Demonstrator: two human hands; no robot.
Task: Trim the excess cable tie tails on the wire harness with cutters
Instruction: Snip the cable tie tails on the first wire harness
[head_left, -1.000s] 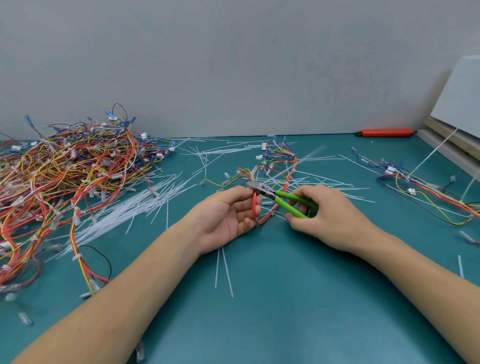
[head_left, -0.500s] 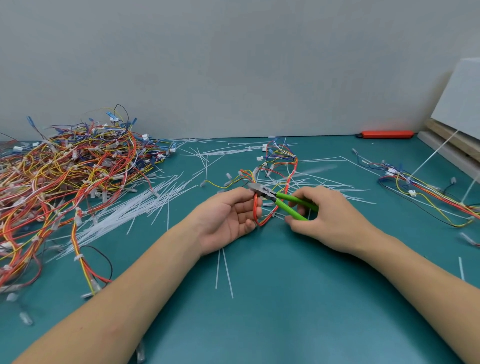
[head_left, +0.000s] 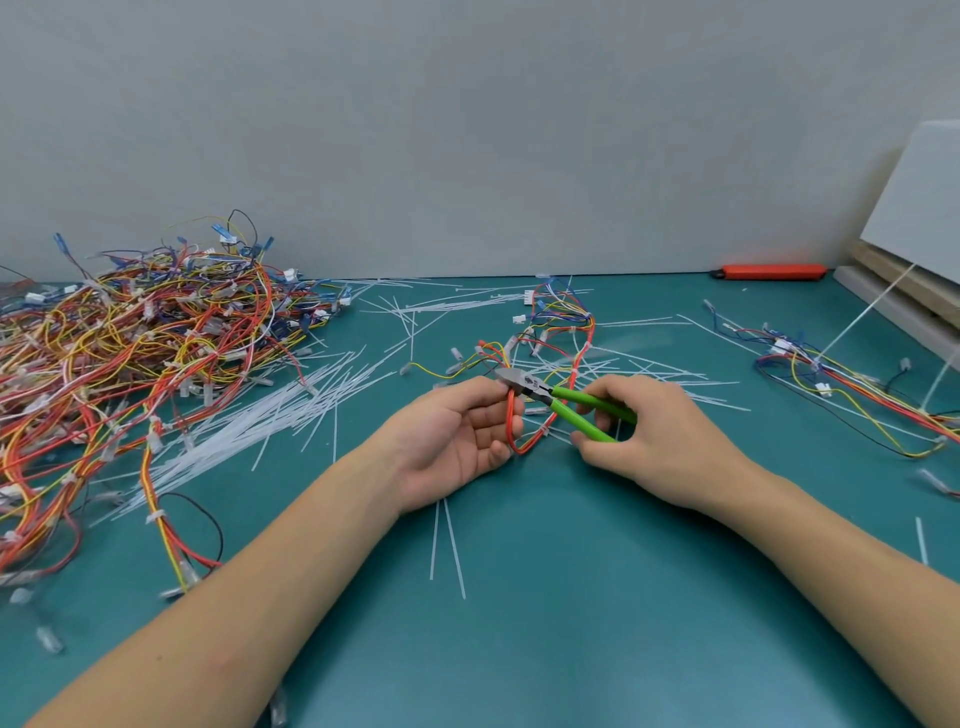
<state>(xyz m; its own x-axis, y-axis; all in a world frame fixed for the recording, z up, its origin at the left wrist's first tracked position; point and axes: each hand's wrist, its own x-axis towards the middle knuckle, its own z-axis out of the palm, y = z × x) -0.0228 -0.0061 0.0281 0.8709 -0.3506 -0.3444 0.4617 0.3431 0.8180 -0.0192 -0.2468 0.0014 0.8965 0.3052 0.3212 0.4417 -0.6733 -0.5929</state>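
A wire harness of red, yellow and blue wires lies in the middle of the teal table. My left hand pinches its near red loop between thumb and fingers. My right hand grips the green handles of the cutters. The metal jaws point left and sit at the wires by my left thumb. Whether a tie tail lies between the jaws is hidden.
A big heap of harnesses fills the left side. Cut white tie tails are strewn over the middle. Another harness lies at the right. An orange tool lies by the back wall, boards at far right.
A blurred white tie tail seen above the harness a second ago is gone. Both hands and the cutters stay almost in place.
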